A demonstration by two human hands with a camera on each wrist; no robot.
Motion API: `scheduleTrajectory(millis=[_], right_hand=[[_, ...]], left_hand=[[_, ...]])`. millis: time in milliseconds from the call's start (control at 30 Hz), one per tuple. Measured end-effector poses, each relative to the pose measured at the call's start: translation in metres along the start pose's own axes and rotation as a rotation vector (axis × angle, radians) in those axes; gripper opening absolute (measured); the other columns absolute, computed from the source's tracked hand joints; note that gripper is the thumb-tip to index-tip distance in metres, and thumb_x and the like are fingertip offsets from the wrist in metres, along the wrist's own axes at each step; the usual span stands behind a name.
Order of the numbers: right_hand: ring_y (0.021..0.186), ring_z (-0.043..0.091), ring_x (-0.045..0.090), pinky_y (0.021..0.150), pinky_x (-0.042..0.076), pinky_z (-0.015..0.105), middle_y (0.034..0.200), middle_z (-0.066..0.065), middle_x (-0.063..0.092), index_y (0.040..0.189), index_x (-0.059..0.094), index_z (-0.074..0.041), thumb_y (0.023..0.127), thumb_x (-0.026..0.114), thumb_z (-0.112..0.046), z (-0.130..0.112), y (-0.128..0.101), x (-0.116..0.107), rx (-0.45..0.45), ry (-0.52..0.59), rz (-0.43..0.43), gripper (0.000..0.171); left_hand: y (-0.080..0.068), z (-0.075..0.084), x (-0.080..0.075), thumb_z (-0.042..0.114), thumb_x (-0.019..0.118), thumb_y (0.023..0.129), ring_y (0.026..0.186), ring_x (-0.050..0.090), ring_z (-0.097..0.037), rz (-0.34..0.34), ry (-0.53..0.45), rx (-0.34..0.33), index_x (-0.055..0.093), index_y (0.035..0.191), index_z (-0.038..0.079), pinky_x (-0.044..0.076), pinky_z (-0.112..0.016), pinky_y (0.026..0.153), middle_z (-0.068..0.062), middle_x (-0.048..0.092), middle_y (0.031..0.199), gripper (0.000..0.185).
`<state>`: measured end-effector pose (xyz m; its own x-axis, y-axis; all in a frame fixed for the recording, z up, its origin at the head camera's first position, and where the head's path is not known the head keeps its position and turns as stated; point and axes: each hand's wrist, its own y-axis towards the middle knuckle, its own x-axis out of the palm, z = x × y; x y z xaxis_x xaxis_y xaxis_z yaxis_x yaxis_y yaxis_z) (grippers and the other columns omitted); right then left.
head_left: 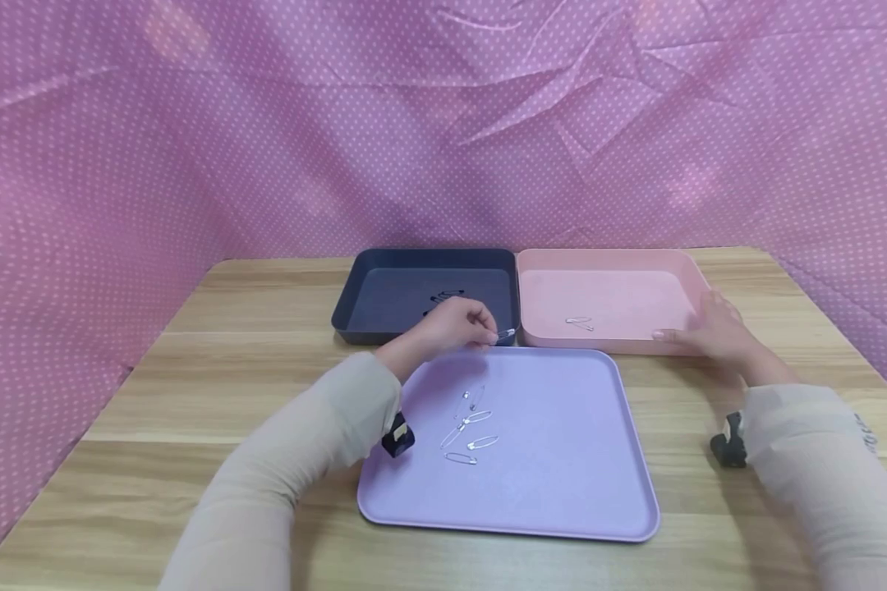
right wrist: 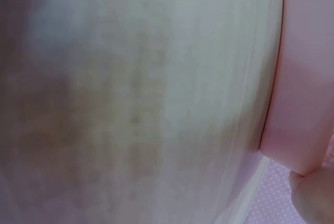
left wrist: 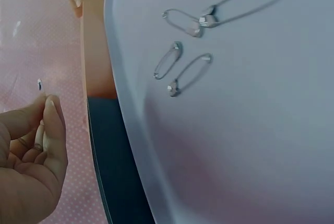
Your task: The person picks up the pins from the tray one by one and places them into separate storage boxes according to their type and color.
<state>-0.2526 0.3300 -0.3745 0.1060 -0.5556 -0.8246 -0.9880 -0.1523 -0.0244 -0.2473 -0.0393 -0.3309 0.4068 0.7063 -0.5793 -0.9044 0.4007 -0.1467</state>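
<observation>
My left hand (head_left: 454, 322) pinches a silver safety pin (head_left: 506, 334) between thumb and forefinger, over the front right corner of the dark tray (head_left: 347, 316). In the left wrist view only a small end of that pin (left wrist: 39, 84) shows past the fingertips. Below the hand, several silver safety pins (head_left: 482, 443) lie on the lavender tray (head_left: 562, 460). Black safety pins (head_left: 451, 293) sit in the dark tray, partly hidden by the hand. My right hand (head_left: 720, 335) grips the pink tray (head_left: 613, 287) at its front right corner, thumb at the front rim. Silver safety pins (head_left: 580, 322) lie in it.
The dark and pink trays stand side by side at the back of the wooden table (head_left: 266, 386), with the lavender tray in front. A pink dotted cloth (head_left: 443, 123) hangs behind and along both sides. Black wrist cameras (head_left: 397, 435) are strapped under both sleeves.
</observation>
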Motion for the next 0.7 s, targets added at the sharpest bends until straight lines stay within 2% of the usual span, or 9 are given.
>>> scheduleTrajectory(millis=[233, 367, 467, 700], right_hand=[[0.118, 0.049, -0.015, 0.094, -0.010, 0.054, 0.127, 0.041, -0.012, 0.125, -0.010, 0.020, 0.076, 0.061, -0.042, 0.000, 0.001, -0.001, 0.007, 0.002, -0.025, 0.106], [0.117, 0.049, -0.018, 0.094, -0.011, 0.054, 0.126, 0.040, -0.016, 0.124, -0.012, 0.020, 0.077, 0.059, -0.043, 0.000, 0.001, -0.002, 0.014, 0.001, -0.045, 0.106], [0.117, 0.051, -0.015, 0.093, -0.009, 0.056, 0.126, 0.041, -0.014, 0.124, -0.011, 0.021, 0.077, 0.060, -0.043, 0.000, 0.001, -0.002, 0.008, -0.013, -0.042, 0.106], [0.117, 0.052, -0.012, 0.093, -0.005, 0.059, 0.127, 0.041, -0.013, 0.126, -0.011, 0.018, 0.075, 0.060, -0.046, -0.003, -0.003, -0.002, 0.012, -0.020, -0.038, 0.108]], left_hand=[[0.018, 0.010, 0.007, 0.003, 0.061, 0.078, 0.072, 0.060, -0.015, 0.014, -0.196, -0.025, 0.059, 0.086, -0.001, 0.049, -0.020, 0.063, -0.010, 0.059, 0.080, 0.009], [0.029, 0.015, 0.014, 0.001, 0.062, 0.077, 0.071, 0.060, -0.015, 0.038, -0.240, -0.022, 0.060, 0.086, -0.002, 0.049, -0.020, 0.063, -0.010, 0.059, 0.080, 0.009], [0.038, 0.019, 0.019, 0.000, 0.062, 0.077, 0.070, 0.060, -0.015, 0.060, -0.264, -0.015, 0.060, 0.085, -0.002, 0.048, -0.019, 0.062, -0.010, 0.058, 0.079, 0.009], [0.051, 0.027, 0.032, 0.000, 0.062, 0.076, 0.070, 0.060, -0.014, 0.098, -0.277, -0.018, 0.060, 0.084, -0.001, 0.048, -0.018, 0.062, -0.007, 0.057, 0.076, 0.008]])
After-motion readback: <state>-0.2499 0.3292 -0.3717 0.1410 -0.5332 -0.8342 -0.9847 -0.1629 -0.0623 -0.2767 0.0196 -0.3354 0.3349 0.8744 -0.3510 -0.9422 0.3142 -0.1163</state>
